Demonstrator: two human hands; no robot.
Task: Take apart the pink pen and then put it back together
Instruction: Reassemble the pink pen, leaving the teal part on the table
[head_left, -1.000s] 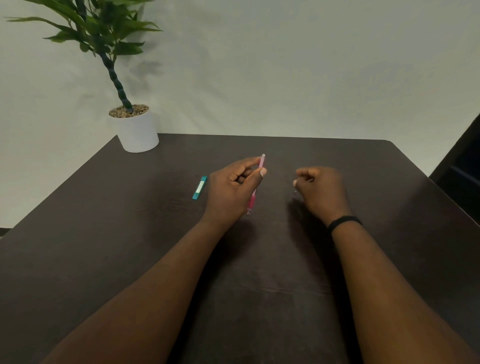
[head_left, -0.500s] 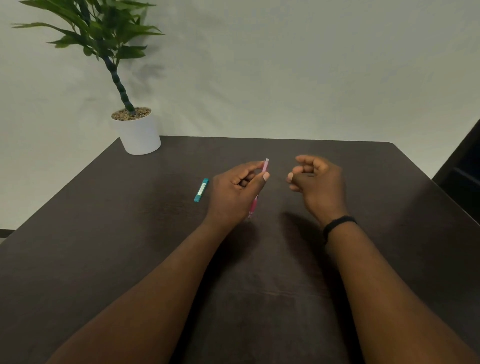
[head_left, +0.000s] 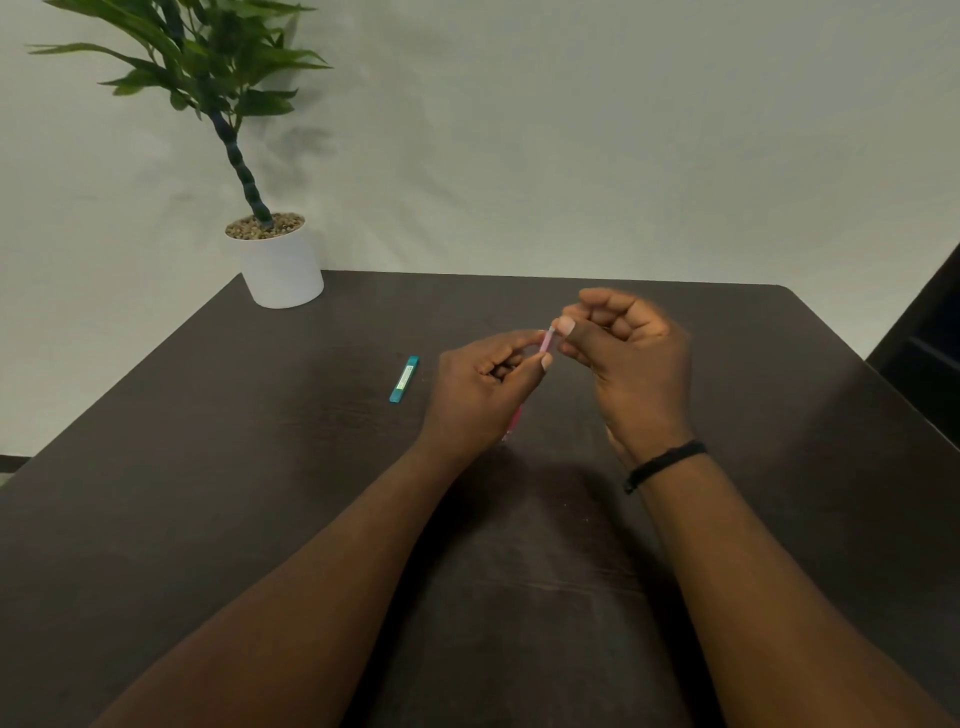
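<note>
My left hand (head_left: 480, 392) grips the pink pen (head_left: 546, 342) above the middle of the dark table (head_left: 260, 467). The pen stands tilted, its top end poking out above my left thumb and its darker pink lower end (head_left: 513, 422) showing below the palm. Most of the barrel is hidden inside the fist. My right hand (head_left: 631, 353) has its thumb and fingertips pinched at the pen's top end. Whether a small part sits between those fingertips cannot be made out.
A teal lead case (head_left: 404, 379) lies on the table left of my left hand. A white pot with a green plant (head_left: 280, 265) stands at the far left corner. A dark chair (head_left: 930, 353) is at the right edge.
My right hand rose from the table and moved left to the pen's top end. My left hand lifted the pen slightly and kept its grip.
</note>
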